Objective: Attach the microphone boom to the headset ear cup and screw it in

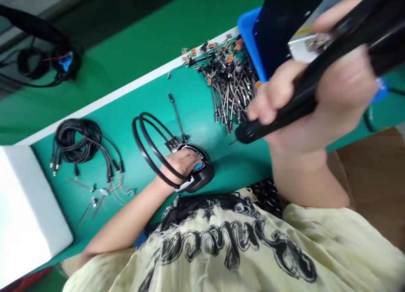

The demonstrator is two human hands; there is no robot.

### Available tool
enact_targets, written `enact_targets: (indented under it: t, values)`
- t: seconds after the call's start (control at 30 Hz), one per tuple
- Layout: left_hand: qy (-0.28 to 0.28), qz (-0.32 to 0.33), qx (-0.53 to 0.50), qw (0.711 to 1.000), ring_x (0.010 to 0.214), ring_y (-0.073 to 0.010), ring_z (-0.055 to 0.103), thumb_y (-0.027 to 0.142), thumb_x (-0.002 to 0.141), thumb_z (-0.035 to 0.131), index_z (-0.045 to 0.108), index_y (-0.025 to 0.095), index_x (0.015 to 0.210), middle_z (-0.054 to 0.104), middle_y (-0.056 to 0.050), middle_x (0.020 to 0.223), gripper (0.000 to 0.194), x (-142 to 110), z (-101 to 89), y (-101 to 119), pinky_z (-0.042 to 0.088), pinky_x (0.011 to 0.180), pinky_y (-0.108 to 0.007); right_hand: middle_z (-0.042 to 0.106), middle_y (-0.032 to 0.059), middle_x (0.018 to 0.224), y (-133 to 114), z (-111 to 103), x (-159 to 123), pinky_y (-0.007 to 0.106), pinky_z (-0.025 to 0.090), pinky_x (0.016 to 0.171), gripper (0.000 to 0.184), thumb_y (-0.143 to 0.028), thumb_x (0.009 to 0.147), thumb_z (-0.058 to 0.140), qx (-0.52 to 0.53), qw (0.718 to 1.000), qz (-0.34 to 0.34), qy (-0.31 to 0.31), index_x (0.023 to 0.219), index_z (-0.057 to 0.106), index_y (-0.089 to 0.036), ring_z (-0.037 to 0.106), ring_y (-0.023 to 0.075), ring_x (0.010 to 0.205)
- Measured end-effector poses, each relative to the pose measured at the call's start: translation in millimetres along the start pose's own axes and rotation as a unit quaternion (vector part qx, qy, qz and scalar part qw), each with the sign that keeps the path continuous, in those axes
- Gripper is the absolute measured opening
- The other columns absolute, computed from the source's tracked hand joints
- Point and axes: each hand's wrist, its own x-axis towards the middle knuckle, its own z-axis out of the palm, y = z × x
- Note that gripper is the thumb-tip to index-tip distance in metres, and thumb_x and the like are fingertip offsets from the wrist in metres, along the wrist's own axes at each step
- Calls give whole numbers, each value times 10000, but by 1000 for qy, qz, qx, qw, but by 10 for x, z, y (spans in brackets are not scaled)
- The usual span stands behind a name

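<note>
- Head view: a black headset [202, 180] is seen near the tabletop's front edge, its twin hoops arched over the left wrist.
- Left hand [180, 162]: fingers laid in the open ear cup; whether they are clamped on it cannot be told.
- Right hand [344, 102]: raised, blurred; fingers clamped around a black driver [303, 91], its thin bit pointed down-left, apart from the headset.
- Thin boom [177, 114]: located just beyond the ear cup.
- Farther right on the green tabletop [202, 123]: a boom pile [229, 83] is heaped beside a blue bin [252, 43].
- Left: coiled black cable [65, 142], with loose small wires [103, 192] nearby.
</note>
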Motion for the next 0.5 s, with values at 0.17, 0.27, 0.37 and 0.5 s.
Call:
enact_targets:
  t: [0.17,0.27,0.37,0.5]
  values:
    - [-8,-16,-11,1000,776,-103,676,287,948,523,701,164,870,711,-24,888,230,51,-70,74,545,683,-192,536,-100,565,412,375,-416,289,464,441,374,-416,786,702,44,994,64,-80,1035,456,-284,492,114,422]
    - [-5,-6,-27,1000,768,-105,674,315,992,413,695,153,848,704,-37,890,356,65,-104,80,550,672,-197,540,-66,593,576,353,-512,315,500,497,280,-392,800,673,-35,992,50,-113,959,480,-266,525,125,491]
    - [7,9,-35,999,764,-122,673,325,1000,375,695,149,851,699,-52,867,395,66,-105,65,553,667,-213,533,-41,603,608,316,-554,339,534,543,242,-428,805,645,-90,986,43,-133,813,485,-246,547,133,537]
    - [1,-8,-35,999,771,-123,667,317,991,400,705,152,870,700,-54,873,367,60,-98,70,543,668,-210,524,-29,602,607,315,-564,355,557,569,282,-467,804,629,-108,983,48,-138,750,474,-237,555,136,551]
